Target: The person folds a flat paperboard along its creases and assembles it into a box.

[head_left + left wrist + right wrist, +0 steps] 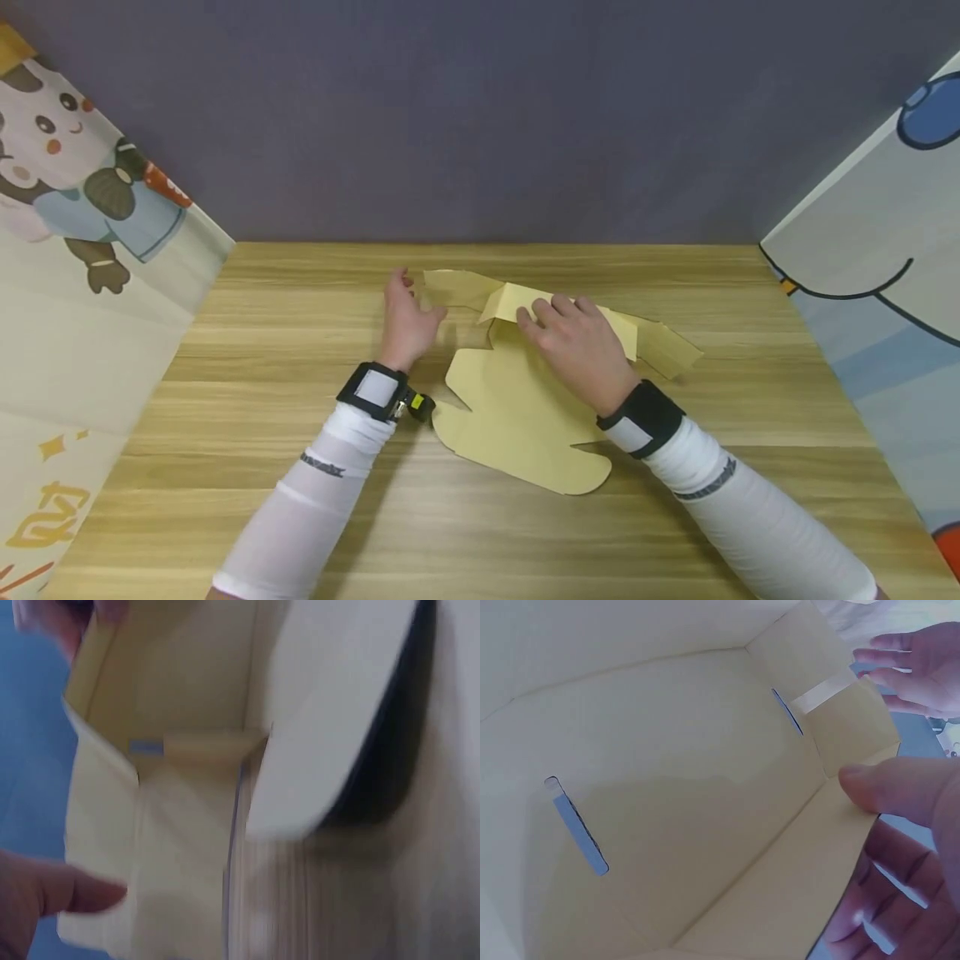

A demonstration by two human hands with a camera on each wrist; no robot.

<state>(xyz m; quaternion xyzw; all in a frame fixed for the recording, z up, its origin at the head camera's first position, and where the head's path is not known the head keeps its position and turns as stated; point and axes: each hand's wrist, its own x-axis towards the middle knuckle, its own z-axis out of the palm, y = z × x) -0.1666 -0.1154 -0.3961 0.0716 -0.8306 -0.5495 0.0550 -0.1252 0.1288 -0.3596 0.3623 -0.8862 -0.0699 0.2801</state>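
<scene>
A cut-out sheet of yellowish cardboard (517, 408) with rounded lobes lies on the table, its far part folded up along creases. My right hand (581, 346) grips this raised far flap; in the right wrist view, the thumb (862, 787) is on the inner face and the fingers are behind the edge. My left hand (411, 321) is beside the flap's left end, its fingers loosely extended and holding nothing. The left wrist view has the left thumb (90, 891) over a side flap (180, 855). Two narrow slots show in the cardboard panel (690, 735).
The wood-grain table (300, 467) extends around the cardboard. A dark panel (487, 125) stands behind it, with printed cartoon panels at left (75, 333) and right (847, 225). Both wrists wear black straps over white sleeves.
</scene>
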